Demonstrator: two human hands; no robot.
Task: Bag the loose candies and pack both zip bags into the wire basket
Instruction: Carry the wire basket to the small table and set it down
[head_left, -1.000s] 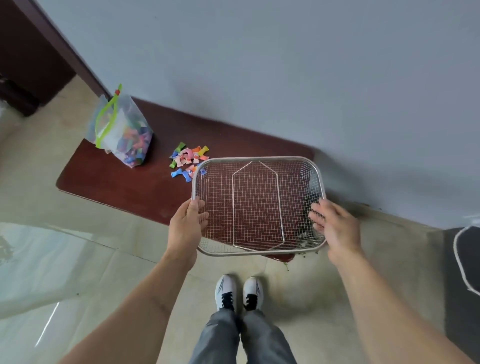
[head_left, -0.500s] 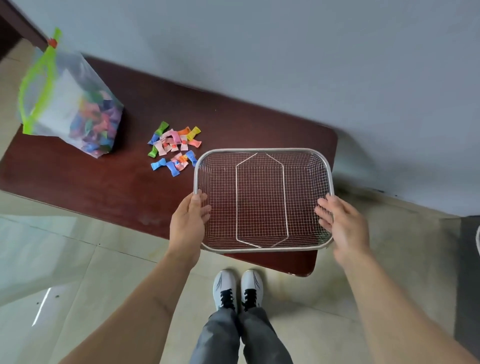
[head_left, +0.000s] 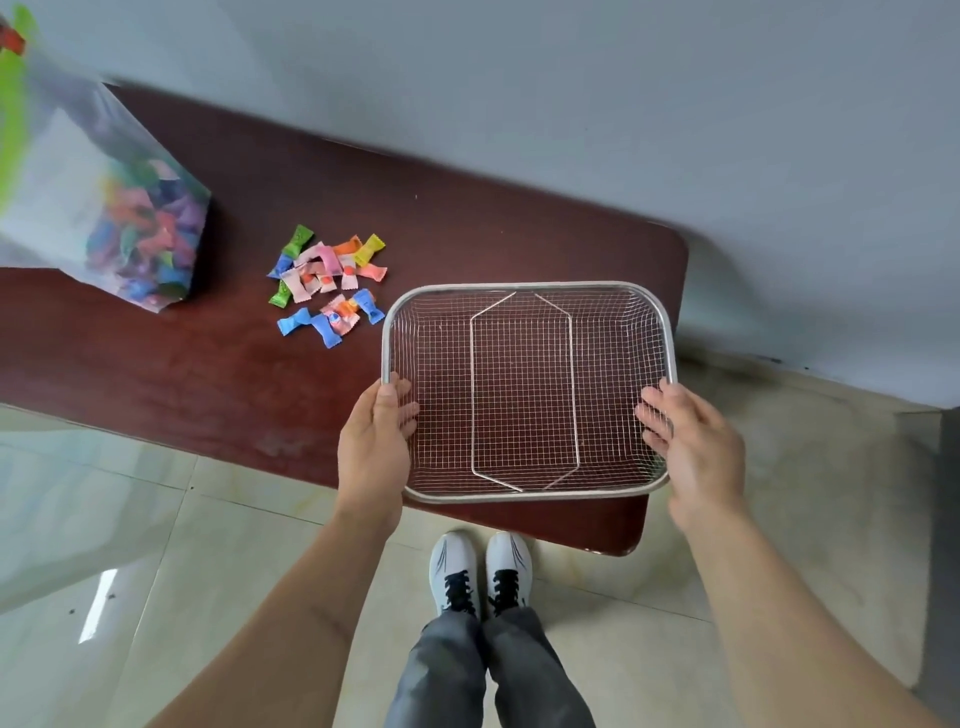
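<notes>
An empty wire basket rests on the right end of a dark red table. My left hand grips its left rim and my right hand grips its right rim. A pile of several loose wrapped candies in pink, blue, green, orange and yellow lies just left of the basket. At the far left stands a clear zip bag with a green zip strip, partly filled with candies and cut off by the frame edge. Only one zip bag is in view.
A grey wall runs right behind the table. Pale glossy floor tiles lie in front, with my white shoes close to the table's front edge.
The view has moved closer and shifted right, so the bag now sits at the left frame edge. The basket now lies fully on the table, farther from the front edge. Both hands still hold its rim.
</notes>
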